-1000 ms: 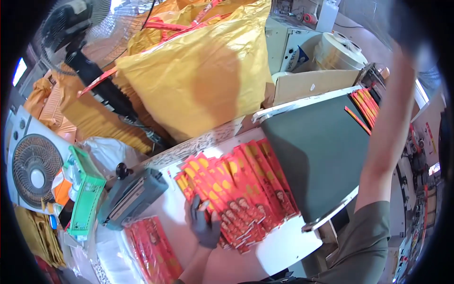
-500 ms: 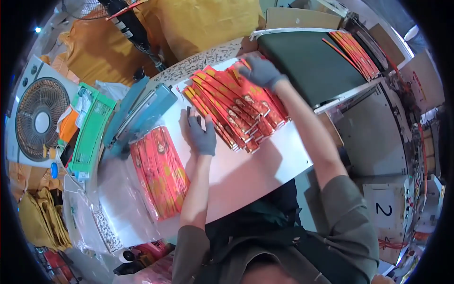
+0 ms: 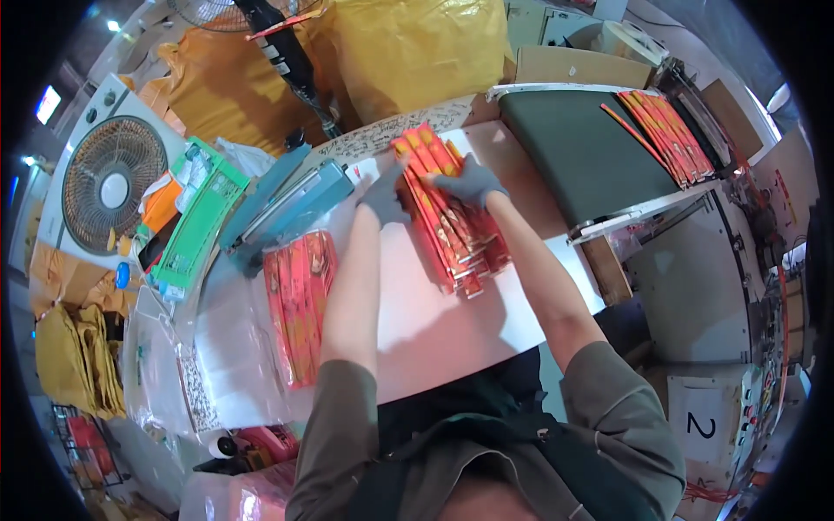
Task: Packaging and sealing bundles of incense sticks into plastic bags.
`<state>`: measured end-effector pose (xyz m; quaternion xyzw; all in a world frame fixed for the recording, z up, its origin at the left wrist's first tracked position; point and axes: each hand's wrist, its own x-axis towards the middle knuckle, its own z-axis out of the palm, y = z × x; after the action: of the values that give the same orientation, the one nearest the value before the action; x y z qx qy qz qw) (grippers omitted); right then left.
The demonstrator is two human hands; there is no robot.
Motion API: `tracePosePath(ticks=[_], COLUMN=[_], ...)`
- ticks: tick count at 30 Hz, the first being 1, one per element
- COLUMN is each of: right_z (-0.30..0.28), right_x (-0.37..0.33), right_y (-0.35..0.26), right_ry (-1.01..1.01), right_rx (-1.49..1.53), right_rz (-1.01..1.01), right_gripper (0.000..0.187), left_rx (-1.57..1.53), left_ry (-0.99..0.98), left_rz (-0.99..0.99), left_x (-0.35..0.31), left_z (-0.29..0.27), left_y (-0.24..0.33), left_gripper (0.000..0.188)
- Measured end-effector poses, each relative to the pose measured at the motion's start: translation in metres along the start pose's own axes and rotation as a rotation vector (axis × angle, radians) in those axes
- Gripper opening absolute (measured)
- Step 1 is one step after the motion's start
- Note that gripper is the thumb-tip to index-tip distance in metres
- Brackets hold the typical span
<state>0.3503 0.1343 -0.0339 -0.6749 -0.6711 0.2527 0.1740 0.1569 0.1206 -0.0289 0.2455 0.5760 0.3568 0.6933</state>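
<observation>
A bunch of long, narrow red packets with gold patterns [image 3: 441, 234] lies on the white tabletop in front of me, squeezed between my two hands. My left hand [image 3: 387, 198], in a grey glove, curls against the left side of the bunch. My right hand [image 3: 473, 183], gloved the same way, grips the far right part, with bare fingertips over the packets. The near ends of the packets are uneven. Left of them, a clear plastic bag filled with similar red packets [image 3: 297, 304] lies flat beside my left forearm.
A blue bag sealer [image 3: 300, 204] stands at the left, beside a green basket [image 3: 200, 217] and a grey fan [image 3: 111, 187]. At the right, a dark green conveyor belt [image 3: 573, 148] carries more red sticks [image 3: 667, 139]. Clear plastic bags [image 3: 230, 339] lie at the near left.
Both hands have closed in on the spread packets, pushing them into a narrower, taller bunch. My left hand has moved forward. The head view has shifted a little.
</observation>
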Motion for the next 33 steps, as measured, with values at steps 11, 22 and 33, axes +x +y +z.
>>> tracePosePath(ticks=[11,22,33], right_z=[0.060,0.055,0.041], right_x=[-0.211,-0.261,-0.222], right_y=[0.007,0.017,-0.040], right_ry=[-0.354,-0.392,-0.959], right_rx=[1.298,1.084,0.802], right_rz=[-0.143,-0.393,-0.589], right_gripper=[0.067,0.080,0.064], left_rx=[0.129,0.014,-0.155], left_ry=[0.038,-0.239,-0.270], left_rz=[0.478,0.699,0.712], left_x=[-0.165,-0.218,-0.225], left_z=[0.001,-0.036,-0.023], left_y=[-0.139,-0.243,-0.239], left_gripper=[0.050,0.066,0.062])
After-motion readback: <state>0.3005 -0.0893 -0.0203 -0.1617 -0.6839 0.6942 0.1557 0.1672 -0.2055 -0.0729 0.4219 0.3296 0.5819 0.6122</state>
